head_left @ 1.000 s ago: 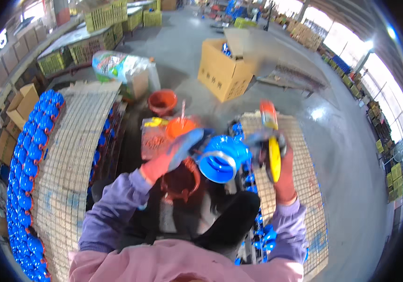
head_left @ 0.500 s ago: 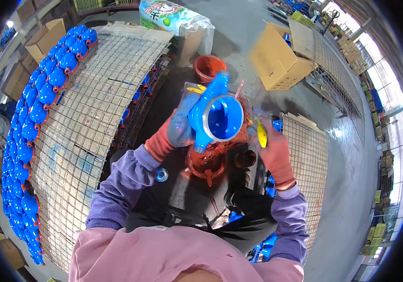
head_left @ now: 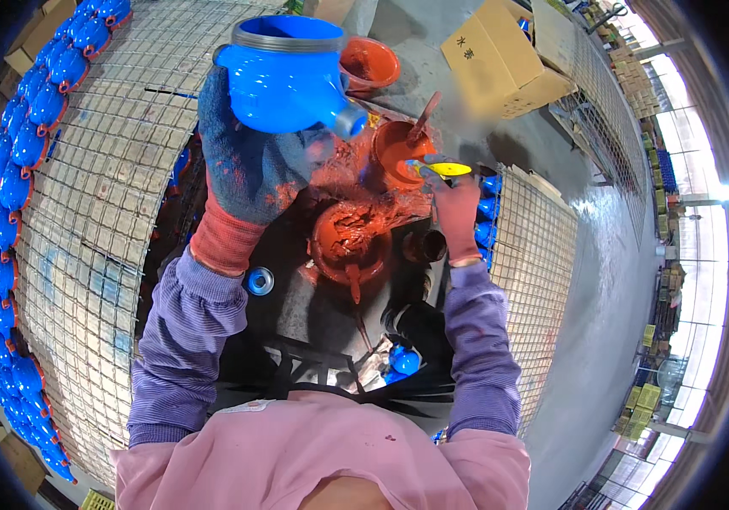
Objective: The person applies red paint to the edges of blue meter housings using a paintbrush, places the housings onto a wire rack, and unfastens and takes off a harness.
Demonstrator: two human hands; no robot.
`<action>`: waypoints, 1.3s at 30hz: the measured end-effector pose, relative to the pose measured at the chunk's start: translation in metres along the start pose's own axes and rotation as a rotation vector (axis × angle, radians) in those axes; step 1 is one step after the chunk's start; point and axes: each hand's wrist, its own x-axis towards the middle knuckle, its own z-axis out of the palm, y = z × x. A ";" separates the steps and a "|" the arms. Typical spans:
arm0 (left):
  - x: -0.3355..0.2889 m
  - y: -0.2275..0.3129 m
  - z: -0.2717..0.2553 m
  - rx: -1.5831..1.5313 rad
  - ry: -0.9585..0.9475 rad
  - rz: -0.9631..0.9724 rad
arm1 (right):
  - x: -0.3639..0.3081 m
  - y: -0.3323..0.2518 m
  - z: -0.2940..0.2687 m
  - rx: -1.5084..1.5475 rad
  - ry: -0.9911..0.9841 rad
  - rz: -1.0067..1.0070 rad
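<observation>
My left hand, in a dark-palmed glove with a red cuff, grips a blue metal water-meter body from below and behind. The body is raised at upper centre, its round threaded mouth facing up and a short pipe end pointing lower right. My right hand, gloved too, is closed on a yellow-handled tool. The tool's other end is at the rim of a red-coated paint pot, in which a red stick stands. Below sits a bowl of thick red paint.
A wire-mesh rack at left carries rows of blue bodies with red ends. Another mesh rack stands at right. A red basin and a cardboard box are beyond. A dark cup sits near my knees.
My left hand has raised the water-meter body up and left, turning its mouth upward. My right hand has shifted left with the yellow-handled tool to the paint pot. The view has shifted.
</observation>
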 end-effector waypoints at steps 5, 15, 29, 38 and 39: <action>-0.002 -0.003 -0.003 0.141 0.153 0.075 | 0.009 0.032 0.009 -0.309 0.018 -0.045; -0.004 -0.004 -0.008 0.116 0.132 0.045 | 0.005 0.034 -0.009 -0.328 0.047 -0.353; -0.022 -0.053 0.026 0.718 0.175 -0.134 | -0.046 -0.034 -0.081 0.733 0.030 0.113; -0.054 -0.116 0.011 1.575 -0.143 0.191 | -0.074 -0.076 -0.092 0.660 0.283 0.034; -0.046 -0.116 0.009 1.612 -0.324 0.244 | -0.074 -0.075 -0.094 0.540 0.305 -0.002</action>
